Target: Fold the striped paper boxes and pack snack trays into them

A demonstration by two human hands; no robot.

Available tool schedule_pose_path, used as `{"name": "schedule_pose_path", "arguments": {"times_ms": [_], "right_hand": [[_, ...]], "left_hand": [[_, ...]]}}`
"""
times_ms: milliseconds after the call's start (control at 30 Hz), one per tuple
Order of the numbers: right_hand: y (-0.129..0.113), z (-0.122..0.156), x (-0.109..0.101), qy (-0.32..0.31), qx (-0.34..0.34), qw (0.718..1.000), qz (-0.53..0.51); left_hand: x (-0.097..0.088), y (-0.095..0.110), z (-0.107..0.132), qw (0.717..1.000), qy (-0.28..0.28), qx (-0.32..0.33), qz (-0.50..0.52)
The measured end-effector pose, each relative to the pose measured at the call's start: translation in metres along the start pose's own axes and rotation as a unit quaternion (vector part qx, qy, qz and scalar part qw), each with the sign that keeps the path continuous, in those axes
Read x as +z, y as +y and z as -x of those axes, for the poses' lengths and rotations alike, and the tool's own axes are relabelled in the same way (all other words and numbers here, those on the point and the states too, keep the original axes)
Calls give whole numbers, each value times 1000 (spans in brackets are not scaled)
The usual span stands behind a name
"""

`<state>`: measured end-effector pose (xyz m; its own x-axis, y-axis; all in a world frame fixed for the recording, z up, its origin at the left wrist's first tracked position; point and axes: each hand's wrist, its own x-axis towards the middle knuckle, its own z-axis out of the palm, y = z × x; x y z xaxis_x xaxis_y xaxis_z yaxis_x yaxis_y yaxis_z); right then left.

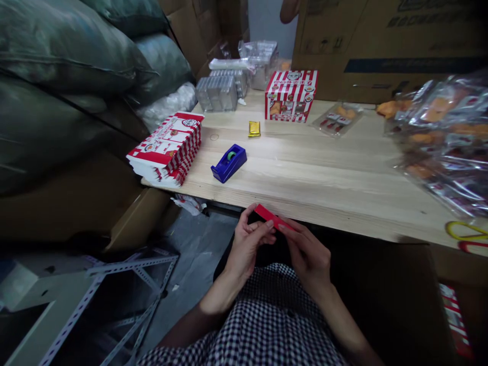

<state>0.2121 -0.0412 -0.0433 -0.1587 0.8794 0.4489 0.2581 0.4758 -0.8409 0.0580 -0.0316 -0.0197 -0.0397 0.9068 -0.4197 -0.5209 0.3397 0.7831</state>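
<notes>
A narrow red strip (pixel 269 214), perhaps folded card or paper, is held between both hands just off the table's front edge. My left hand (pixel 251 235) pinches its left part with thumb and fingers. At the strip's right end, my right hand (pixel 307 250) grips it with the fingertips. Beyond the hands, a blue tape dispenser (pixel 229 163) with a greenish roll sits on the table. A small gold packet (pixel 254 129) lies farther back. To the left is a stack of flattened red-and-white striped boxes (pixel 168 145).
One assembled striped box (pixel 292 96) stands at the back of the wooden table (pixel 324 173). Near it lies a clear bag of small items (pixel 338 119). More filled bags (pixel 450 147) pile up at right, by scissors (pixel 467 236). Clear plastic cases (pixel 216 93) stand back left.
</notes>
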Motion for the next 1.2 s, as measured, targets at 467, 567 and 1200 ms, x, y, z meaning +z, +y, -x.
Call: {"name": "schedule_pose_path", "arguments": {"times_ms": [467, 567, 1200], "right_hand": [[-26, -27, -12, 58, 109, 989, -80], [-28, -30, -17, 78, 120, 985, -100], [-15, -55, -62, -209, 136, 965, -87]], "left_hand": [[3, -13, -18, 991, -25, 32, -128], [-7, -22, -19, 984, -8, 62, -167], [-17, 59, -30, 873, -242, 233, -354]]}}
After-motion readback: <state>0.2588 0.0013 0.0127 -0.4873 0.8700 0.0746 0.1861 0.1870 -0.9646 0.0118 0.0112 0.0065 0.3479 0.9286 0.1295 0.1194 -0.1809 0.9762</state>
